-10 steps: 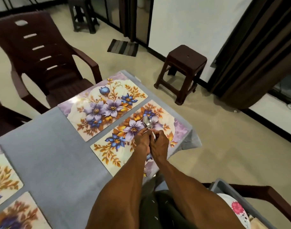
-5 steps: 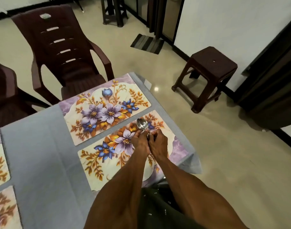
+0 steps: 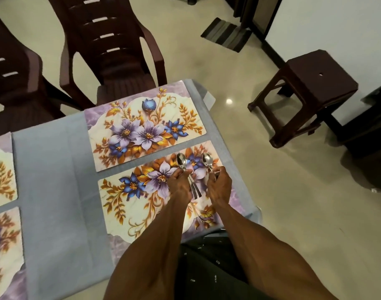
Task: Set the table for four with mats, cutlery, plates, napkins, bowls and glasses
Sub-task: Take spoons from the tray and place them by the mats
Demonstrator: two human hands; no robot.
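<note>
Both my hands hover over the near floral mat (image 3: pixel 124 204) at the table's right end. My left hand (image 3: pixel 179 184) grips a bundle of steel spoons (image 3: pixel 182 161), bowls pointing away, handles sticking out under the palm. My right hand (image 3: pixel 219 186) pinches a single spoon (image 3: pixel 207 159) a short way to the right of the bundle. A second floral mat (image 3: pixel 146 126) lies just beyond. Parts of two more mats (image 3: pixel 1 174) show at the left edge.
A grey cloth (image 3: pixel 50 191) covers the table. Two dark plastic chairs (image 3: pixel 111 50) stand at the far side. A brown stool (image 3: pixel 308 92) is on the tiled floor to the right, with a striped doormat (image 3: pixel 226 34) further back.
My hands were together around the spoons; now they have parted, and my right hand has drawn one spoon off to the right. The view has tilted further down over the table.
</note>
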